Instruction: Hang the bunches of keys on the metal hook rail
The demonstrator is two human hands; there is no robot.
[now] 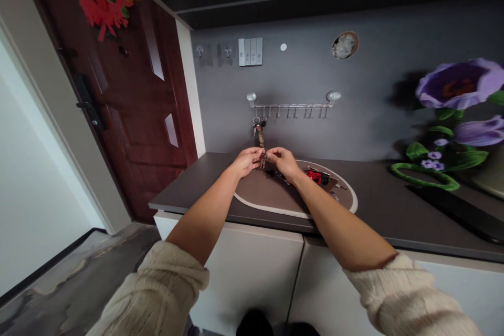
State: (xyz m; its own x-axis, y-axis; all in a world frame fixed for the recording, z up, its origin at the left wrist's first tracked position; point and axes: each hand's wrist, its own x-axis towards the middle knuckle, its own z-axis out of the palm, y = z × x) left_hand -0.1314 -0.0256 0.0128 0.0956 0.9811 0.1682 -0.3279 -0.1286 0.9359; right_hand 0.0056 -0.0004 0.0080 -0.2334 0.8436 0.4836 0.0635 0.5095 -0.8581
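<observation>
My left hand and my right hand meet above the brown mat, fingers pinched on a small bunch of keys on a ring. Just above my fingers a brown key fob with lettering hangs beside a key ring at the left end of the hook rail. Whether the fob joins the bunch in my fingers I cannot tell. Below and right of my hands, on the oval brown mat with its pale rim, lie dark keys and a red and black bundle, partly hidden by my right arm.
Dark counter over white cabinet doors. Purple artificial flowers and a long black object are at the right. A wall switch panel and two clear hooks are above. A dark red door stands left; a shelf overhangs.
</observation>
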